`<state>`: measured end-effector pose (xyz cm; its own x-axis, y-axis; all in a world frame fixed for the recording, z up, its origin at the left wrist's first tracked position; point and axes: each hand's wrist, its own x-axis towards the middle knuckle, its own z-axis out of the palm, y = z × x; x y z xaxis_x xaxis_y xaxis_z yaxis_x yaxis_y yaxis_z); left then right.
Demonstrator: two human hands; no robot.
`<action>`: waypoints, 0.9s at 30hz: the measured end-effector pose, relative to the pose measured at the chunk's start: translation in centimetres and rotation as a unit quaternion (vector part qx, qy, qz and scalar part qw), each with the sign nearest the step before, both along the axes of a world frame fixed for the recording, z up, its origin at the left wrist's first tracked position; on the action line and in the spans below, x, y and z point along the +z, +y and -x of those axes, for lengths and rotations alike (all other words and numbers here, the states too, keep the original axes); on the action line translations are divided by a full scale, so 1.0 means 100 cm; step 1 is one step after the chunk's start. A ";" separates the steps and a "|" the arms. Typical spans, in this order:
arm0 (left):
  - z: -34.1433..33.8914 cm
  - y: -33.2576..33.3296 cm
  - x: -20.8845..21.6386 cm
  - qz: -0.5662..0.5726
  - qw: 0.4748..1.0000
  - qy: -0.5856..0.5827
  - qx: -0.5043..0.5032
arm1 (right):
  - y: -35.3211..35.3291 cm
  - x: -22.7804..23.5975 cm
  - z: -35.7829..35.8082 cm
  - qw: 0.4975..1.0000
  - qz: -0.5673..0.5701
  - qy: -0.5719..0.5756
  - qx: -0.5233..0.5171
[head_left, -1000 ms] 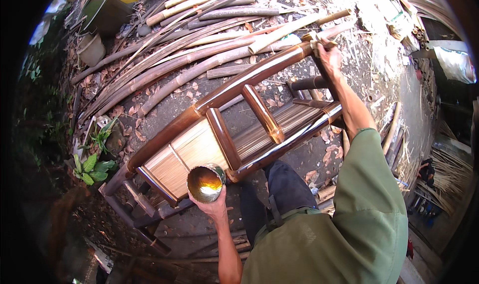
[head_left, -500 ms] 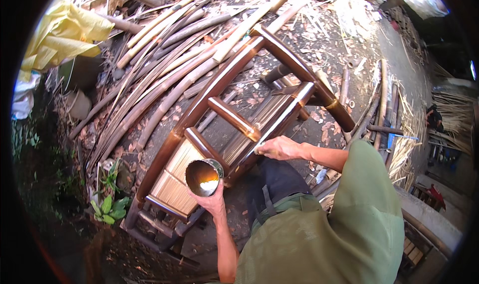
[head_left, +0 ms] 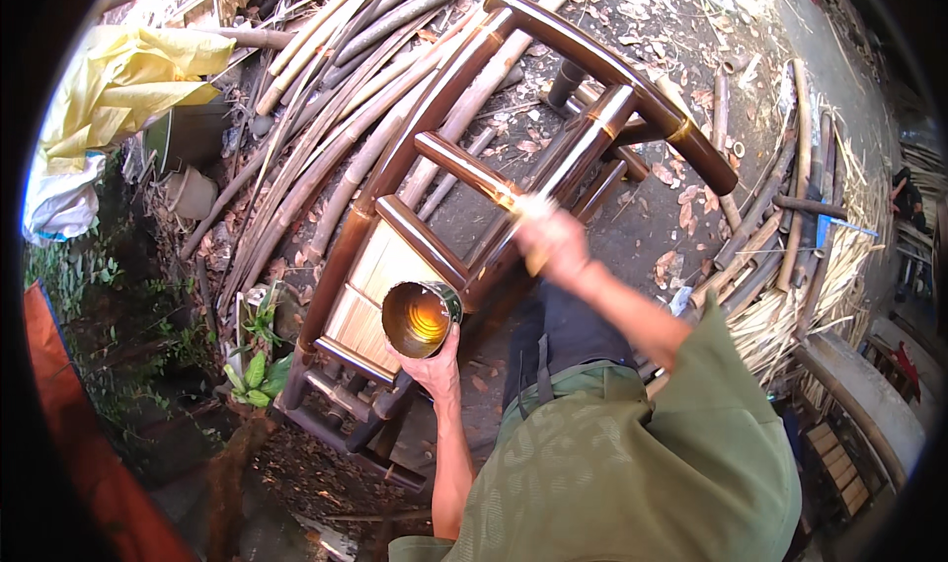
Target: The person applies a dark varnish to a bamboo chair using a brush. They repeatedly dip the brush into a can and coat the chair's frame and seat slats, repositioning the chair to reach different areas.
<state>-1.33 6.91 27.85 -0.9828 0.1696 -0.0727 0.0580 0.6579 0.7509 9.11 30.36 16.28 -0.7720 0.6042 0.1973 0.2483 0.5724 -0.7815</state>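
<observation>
The left hand (head_left: 433,369) is wrapped around a can (head_left: 399,310) of amber liquid, held in front of the brown bamboo frame's (head_left: 423,236) pale slats (head_left: 357,313). The right hand (head_left: 555,241), blurred, is at 1 rail; I cannot tell whether its fingers are closed.

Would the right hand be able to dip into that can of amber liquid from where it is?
Probably yes: the left hand holds the can with its mouth uncovered, and nothing seems to block the right hand, blurred over the bamboo frame nearby.
</observation>
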 end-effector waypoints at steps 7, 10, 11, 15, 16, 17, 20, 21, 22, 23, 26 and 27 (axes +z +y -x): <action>-0.011 -0.006 0.011 0.044 0.998 0.003 0.039 | -0.101 -0.018 0.022 0.933 0.268 0.041 0.236; -0.016 -0.017 0.005 0.056 0.998 0.005 0.034 | 0.046 0.014 0.003 0.911 0.407 -0.044 0.045; -0.015 -0.013 0.004 0.064 0.998 0.000 0.022 | 0.106 0.005 -0.007 0.932 0.358 -0.029 -0.049; -0.016 0.001 -0.001 0.050 0.998 -0.025 -0.024 | 0.280 -0.006 -0.046 0.931 0.020 -0.023 -0.363; -0.016 0.003 0.000 0.036 0.998 -0.033 -0.031 | 0.294 0.001 -0.051 0.914 0.051 -0.001 -0.404; -0.013 0.005 0.001 0.022 0.998 -0.042 -0.044 | 0.304 -0.016 -0.069 0.900 0.038 0.033 -0.433; -0.005 0.019 0.000 0.017 0.997 -0.028 -0.064 | 0.273 -0.061 -0.173 0.772 0.064 -0.174 -0.608; -0.004 0.023 0.002 0.003 0.998 -0.030 -0.054 | 0.250 -0.053 -0.199 0.806 0.015 0.011 -0.591; 0.001 0.030 0.005 0.002 0.997 -0.049 -0.055 | 0.239 -0.043 -0.228 0.783 0.031 -0.057 -0.619; 0.006 0.033 0.002 0.000 0.998 -0.029 -0.063 | 0.236 -0.032 -0.254 0.754 0.043 -0.122 -0.644; 0.010 0.033 -0.018 0.001 0.997 0.017 -0.075 | 0.246 -0.012 -0.249 0.833 0.001 -0.050 -0.552; 0.007 0.028 -0.028 0.006 0.997 0.025 -0.068 | 0.247 -0.008 -0.237 0.875 -0.023 0.021 -0.483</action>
